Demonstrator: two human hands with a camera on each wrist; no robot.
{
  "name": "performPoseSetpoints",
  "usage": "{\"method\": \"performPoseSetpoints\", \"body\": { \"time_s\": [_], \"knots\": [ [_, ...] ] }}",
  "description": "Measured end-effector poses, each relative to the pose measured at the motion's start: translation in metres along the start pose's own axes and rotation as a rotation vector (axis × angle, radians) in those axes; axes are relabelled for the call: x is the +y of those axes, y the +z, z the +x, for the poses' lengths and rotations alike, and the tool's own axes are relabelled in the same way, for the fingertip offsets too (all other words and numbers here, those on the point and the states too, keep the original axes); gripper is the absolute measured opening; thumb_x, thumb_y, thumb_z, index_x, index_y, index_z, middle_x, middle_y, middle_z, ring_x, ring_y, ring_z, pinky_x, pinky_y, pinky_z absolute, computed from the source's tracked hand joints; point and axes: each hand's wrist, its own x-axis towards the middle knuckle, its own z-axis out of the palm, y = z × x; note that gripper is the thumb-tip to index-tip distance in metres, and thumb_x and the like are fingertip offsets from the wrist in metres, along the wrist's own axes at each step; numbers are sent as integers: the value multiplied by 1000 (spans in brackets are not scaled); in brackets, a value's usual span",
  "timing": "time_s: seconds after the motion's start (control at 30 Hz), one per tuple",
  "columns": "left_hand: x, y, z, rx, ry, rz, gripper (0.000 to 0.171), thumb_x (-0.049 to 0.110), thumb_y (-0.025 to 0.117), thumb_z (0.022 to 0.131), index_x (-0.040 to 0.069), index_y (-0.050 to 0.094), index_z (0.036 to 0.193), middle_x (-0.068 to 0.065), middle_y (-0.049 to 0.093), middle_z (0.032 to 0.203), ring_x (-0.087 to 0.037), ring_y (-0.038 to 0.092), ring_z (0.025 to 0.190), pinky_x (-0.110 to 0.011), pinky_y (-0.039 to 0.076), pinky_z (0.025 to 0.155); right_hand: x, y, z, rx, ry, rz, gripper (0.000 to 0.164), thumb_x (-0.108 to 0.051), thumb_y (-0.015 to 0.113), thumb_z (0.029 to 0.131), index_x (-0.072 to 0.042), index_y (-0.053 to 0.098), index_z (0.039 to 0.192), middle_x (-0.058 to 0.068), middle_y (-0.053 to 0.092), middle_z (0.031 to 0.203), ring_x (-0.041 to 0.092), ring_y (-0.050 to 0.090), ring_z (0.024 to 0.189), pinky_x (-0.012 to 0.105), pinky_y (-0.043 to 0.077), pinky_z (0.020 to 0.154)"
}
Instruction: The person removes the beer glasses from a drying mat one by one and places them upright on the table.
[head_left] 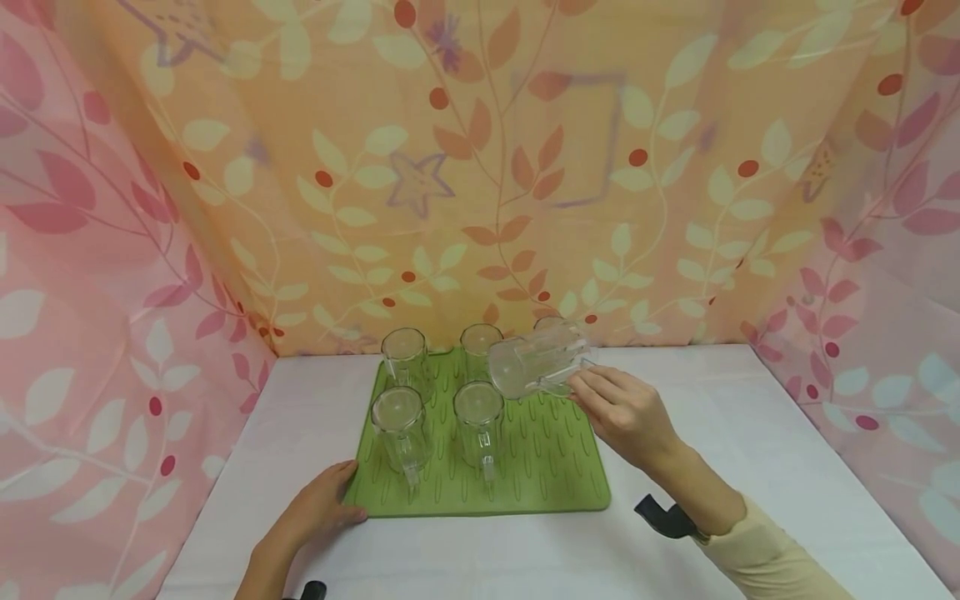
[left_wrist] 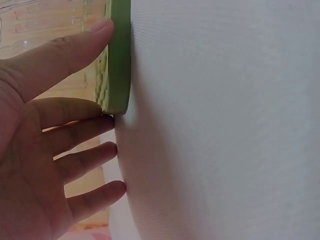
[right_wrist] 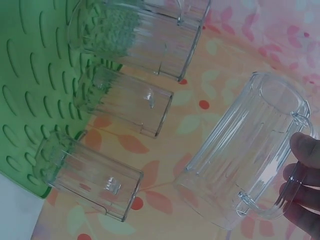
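The right hand (head_left: 626,421) grips a clear, straight-sided glass mug (head_left: 525,362) by its handle, fingers curled round it, probably because the handle gives the surest hold on slick glass. That mug hangs steeply tilted above the right part of a green rectangular mat with raised oblong ribs (head_left: 540,475); the right wrist view shows it apart from the mugs standing there. The left hand (head_left: 318,504) lies at the mat's near left corner, fingers extended and gripping nothing, the thumb against the near edge; it seems to keep the mat from sliding.

Two clear glass mugs in the front row (head_left: 480,425) stand upright on the mat with handles turned toward the person, which likely leaves them easy to reach. Behind them are three clear glass mugs in the back row (head_left: 405,358), the right one partly hidden by the held mug. Gaps between them presumably stop the glass knocking.

The mat lies flat on a white-covered worktop (head_left: 705,408). An orange-yellow leaf-patterned cloth backdrop (head_left: 465,217) rises behind, and pink leaf-patterned cloth sides (head_left: 82,375) flank it
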Motion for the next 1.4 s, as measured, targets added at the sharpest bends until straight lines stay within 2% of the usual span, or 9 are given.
{"method": "performPoseSetpoints", "body": {
  "time_s": [0.17,0.27,0.33,0.43,0.53,0.63,0.83,1.2,1.4],
  "knots": [
    [-2,-4,1,3,19,-23,84,27,84,72,-11,46,137,-30,47,142,-51,40,133,-63,34,110,-1,5,2,14,-17,3,38,-21,47,104,0,74,88,12,76,83,28,71,74,40,61,65],
    [-5,-9,1,50,-2,-50,75,30,78,80,-10,48,136,-30,49,140,-51,41,132,-63,35,108,-1,8,3,43,-37,12,34,-18,50,102,0,74,88,12,75,82,28,71,74,40,61,64],
    [-6,-16,2,125,-35,-63,63,29,70,88,-7,51,136,-29,52,138,-51,43,131,-63,37,107,-2,10,4,63,-46,19,31,-17,52,101,0,74,88,12,75,82,28,70,73,40,61,63],
    [-2,-31,3,299,-84,-78,46,27,60,96,-3,57,132,-26,59,132,-49,49,126,-62,42,102,-2,11,4,85,-54,28,29,-16,54,100,0,74,87,12,75,81,29,70,72,40,61,63],
    [10,-49,7,469,-57,-136,37,23,58,97,-1,63,125,-24,66,122,-46,56,119,-59,45,99,-2,12,4,95,-62,30,27,-15,55,100,0,74,87,11,75,80,29,70,72,40,61,63],
    [34,-69,10,536,9,-184,34,24,59,97,1,65,122,-23,69,117,-43,59,116,-57,46,99,-3,12,5,91,-73,26,27,-14,55,100,0,74,87,10,75,80,27,70,72,39,61,63],
    [84,-99,22,417,132,-286,38,29,60,97,3,64,125,-20,68,119,-37,60,117,-54,45,105,-8,16,8,97,-95,23,26,-11,55,99,-1,75,87,9,75,80,25,69,72,37,61,64],
    [134,-122,38,57,295,-546,44,23,58,99,-3,54,134,-22,59,131,-33,57,122,-48,47,106,-12,22,10,106,-130,46,26,-8,53,99,-1,75,87,9,75,80,24,70,71,36,61,64],
    [159,-127,46,-38,274,-502,48,33,59,98,3,54,135,-18,59,134,-30,57,121,-48,46,105,-14,20,11,106,-140,32,25,-7,53,98,-1,75,87,9,75,80,23,70,72,35,61,66]
  ]
}}
